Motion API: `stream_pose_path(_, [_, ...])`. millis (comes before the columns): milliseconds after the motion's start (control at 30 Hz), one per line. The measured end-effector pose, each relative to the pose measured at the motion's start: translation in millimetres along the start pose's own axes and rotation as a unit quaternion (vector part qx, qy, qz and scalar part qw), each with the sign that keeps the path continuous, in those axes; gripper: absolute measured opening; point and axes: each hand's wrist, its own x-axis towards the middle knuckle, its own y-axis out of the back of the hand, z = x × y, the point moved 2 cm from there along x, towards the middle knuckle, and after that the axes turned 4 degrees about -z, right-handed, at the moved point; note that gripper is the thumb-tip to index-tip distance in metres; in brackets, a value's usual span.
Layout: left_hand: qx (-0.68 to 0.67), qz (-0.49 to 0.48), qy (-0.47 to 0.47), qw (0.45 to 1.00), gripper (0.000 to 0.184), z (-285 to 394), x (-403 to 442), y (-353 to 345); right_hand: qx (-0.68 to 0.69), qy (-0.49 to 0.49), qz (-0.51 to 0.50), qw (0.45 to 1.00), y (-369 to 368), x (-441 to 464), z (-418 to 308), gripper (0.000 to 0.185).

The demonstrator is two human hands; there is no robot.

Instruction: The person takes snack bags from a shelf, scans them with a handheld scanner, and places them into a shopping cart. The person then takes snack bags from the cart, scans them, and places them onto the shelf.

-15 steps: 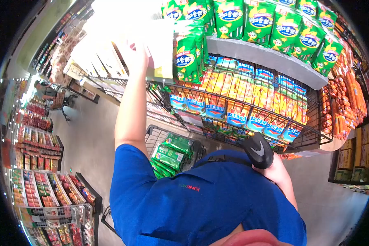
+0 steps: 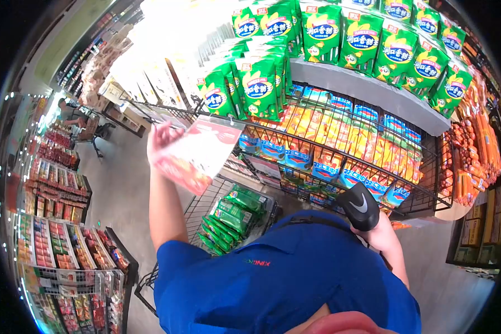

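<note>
My left hand [image 2: 164,142] reaches out over the cart, closed at the left edge of a pink and white printed card [image 2: 197,153]. The card is tilted and slightly blurred, its upper edge by the shelf front. In my right hand [image 2: 381,231], close to my waist, is a black handheld scanner [image 2: 359,207] with a grey curved mark. Green snack bags [image 2: 259,86] stand upright in rows just beyond the card. Below my left arm is a wire shopping cart [image 2: 197,209] with several green packets [image 2: 234,214] piled in it.
A wire rack [image 2: 428,197] with orange and blue packets [image 2: 339,139] fills the middle right. Sausage-like orange packs [image 2: 470,150] hang at the far right. Snack shelves [image 2: 72,245] line the left side. A person [image 2: 69,114] is beside a cart in the aisle.
My left hand has come down and left from the upper shelf, and the card has moved down with it. More green bags now show. The scanner stays in my right hand.
</note>
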Motion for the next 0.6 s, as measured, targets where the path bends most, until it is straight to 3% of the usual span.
stream_pose_path(67, [0.161,-0.038,0.064,0.984,0.037,7.0,-24.3,39.0,0.006,0.014,0.007,1.000,3.3,2.1,-6.9,0.056])
stream_pose_path(133, [0.332,0.034,0.146,0.931,0.035,18.9,-45.4,52.0,0.014,0.017,0.001,1.000,5.6,4.1,-13.8,0.056])
stream_pose_path(267, [0.432,0.035,0.133,0.891,0.031,30.6,-50.1,29.9,0.001,0.025,-0.016,1.000,4.5,13.9,-22.2,0.057])
stream_pose_path(367, [0.460,-0.067,0.039,0.885,0.029,10.7,-21.5,-36.2,-0.013,0.027,-0.046,0.999,0.0,19.4,-28.9,0.059])
stream_pose_path(533, [0.483,-0.206,-0.058,0.849,0.025,-41.7,21.6,-154.9,-0.017,0.040,-0.006,0.999,-5.9,9.1,-34.4,0.060])
stream_pose_path(600, [0.612,-0.232,-0.227,0.722,0.029,-55.6,52.0,-182.0,-0.020,0.044,0.008,0.999,-6.7,0.2,-33.8,0.060])
